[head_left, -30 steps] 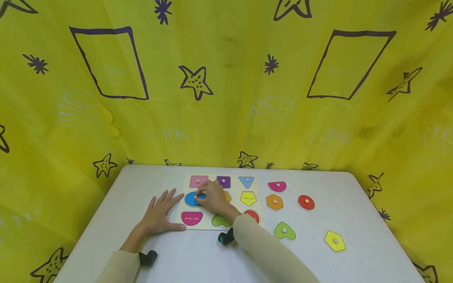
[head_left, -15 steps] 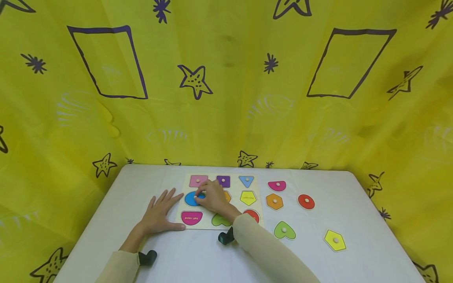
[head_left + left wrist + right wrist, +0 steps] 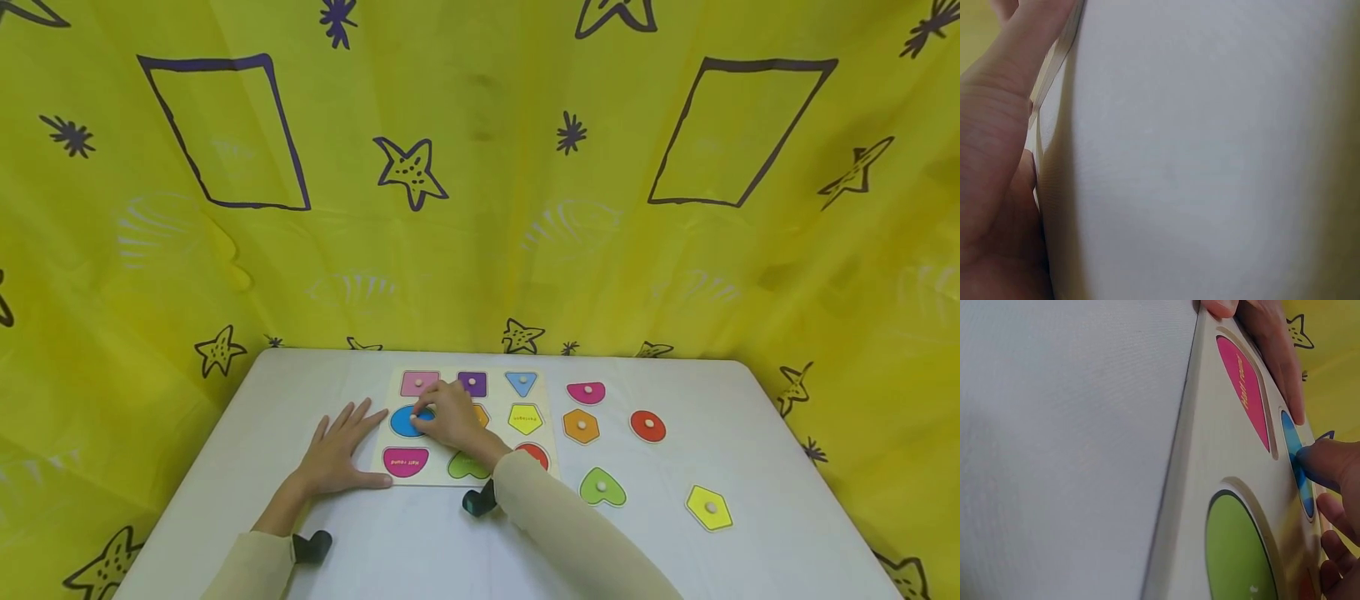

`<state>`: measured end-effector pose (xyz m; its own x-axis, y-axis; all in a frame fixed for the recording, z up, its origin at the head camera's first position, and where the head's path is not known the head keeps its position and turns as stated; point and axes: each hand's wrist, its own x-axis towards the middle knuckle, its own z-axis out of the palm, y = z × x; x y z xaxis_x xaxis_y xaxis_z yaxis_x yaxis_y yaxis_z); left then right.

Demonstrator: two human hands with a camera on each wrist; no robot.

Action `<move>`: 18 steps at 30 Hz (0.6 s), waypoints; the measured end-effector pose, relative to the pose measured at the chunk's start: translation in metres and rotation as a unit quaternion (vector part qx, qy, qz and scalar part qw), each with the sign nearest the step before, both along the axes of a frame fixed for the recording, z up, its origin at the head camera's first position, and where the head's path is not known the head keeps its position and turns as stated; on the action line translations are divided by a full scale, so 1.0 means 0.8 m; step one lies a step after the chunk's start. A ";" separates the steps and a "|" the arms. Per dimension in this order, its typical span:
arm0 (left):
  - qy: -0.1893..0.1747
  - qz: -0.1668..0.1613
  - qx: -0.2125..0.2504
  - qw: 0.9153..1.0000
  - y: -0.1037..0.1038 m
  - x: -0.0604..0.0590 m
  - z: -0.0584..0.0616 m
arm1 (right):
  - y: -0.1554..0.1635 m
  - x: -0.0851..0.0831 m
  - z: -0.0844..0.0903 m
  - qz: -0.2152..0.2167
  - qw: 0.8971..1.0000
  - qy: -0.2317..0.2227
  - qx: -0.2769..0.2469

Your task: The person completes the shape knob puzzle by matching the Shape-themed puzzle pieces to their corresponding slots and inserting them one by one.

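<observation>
Pinching the knob of the blue circle (image 3: 408, 422), the right hand (image 3: 452, 421) holds it in its slot on the puzzle board (image 3: 497, 472).
Nothing has shifted since the earlier frames: the left hand (image 3: 337, 454) lies flat, fingers spread, thumb against the board's left edge (loose pieces such as the green heart (image 3: 602, 489) sit to the right on the table (image 3: 390, 542)).

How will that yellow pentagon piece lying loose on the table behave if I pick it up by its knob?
The yellow pentagon piece looks flat, thin and rigid, so it probably stays stiff and feels light. Lying flat on the table, it is unlikely to roll or tip. Its small pale knob offers a pinch grip, though the piece might swivel.
</observation>
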<state>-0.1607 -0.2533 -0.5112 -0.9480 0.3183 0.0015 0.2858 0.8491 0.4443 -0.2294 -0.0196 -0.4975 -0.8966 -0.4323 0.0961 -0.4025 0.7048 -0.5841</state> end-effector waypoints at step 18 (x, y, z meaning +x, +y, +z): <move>0.015 0.004 0.009 1.000 0.001 0.001 -0.004 | 0.049 0.000 0.033 0.076 0.994 -0.058 -0.062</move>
